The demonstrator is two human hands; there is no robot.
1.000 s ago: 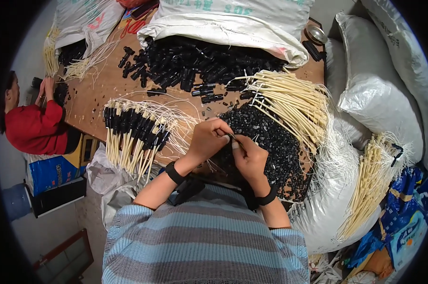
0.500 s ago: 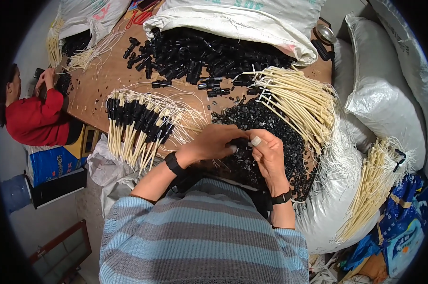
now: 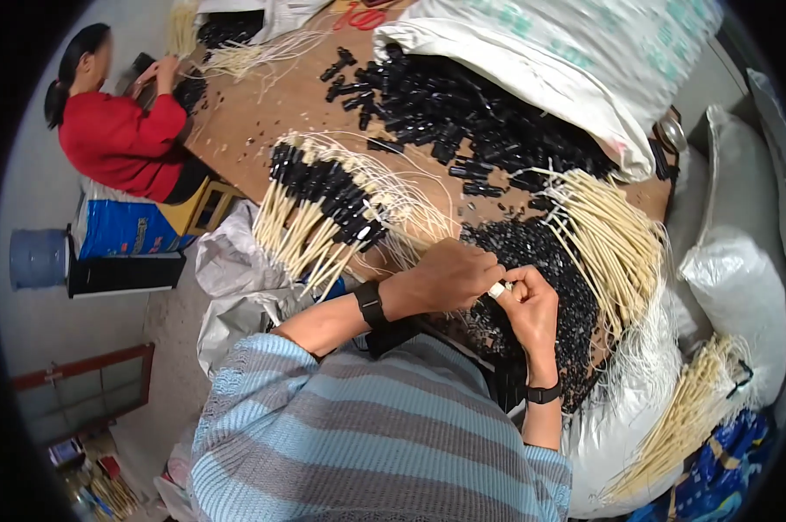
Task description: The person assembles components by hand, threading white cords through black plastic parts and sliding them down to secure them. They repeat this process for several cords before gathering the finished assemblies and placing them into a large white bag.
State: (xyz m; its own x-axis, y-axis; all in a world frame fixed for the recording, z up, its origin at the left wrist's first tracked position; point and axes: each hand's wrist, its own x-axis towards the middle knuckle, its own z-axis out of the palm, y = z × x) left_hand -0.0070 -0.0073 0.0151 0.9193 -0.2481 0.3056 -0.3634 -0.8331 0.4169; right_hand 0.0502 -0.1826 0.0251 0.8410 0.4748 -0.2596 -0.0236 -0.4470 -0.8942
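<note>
My left hand (image 3: 455,277) and my right hand (image 3: 532,306) meet above a pile of small black pieces (image 3: 532,248). Both are closed, fingertips pinched close together; whatever lies between them is too small and covered to make out. White wrapping shows on my right thumb. To the left of my hands, on the table edge, lies a row of pale yellow tubes (image 3: 301,235) with black plastic fittings (image 3: 332,193) on them and thin white cords trailing. At the right of the pile rests a bundle of plain pale tubes (image 3: 606,235).
A white woven sack (image 3: 541,52) spills black fittings (image 3: 436,104) over the brown table (image 3: 245,143). Red-handled scissors (image 3: 362,16) lie at the back. Full sacks (image 3: 741,287) and another tube bundle (image 3: 680,418) crowd the right. A person in red (image 3: 119,143) works at the left.
The view has swung, shifting the table contents rightward in the picture. My left hand's fingers have curled in and closed nearer my right hand's fingertips.
</note>
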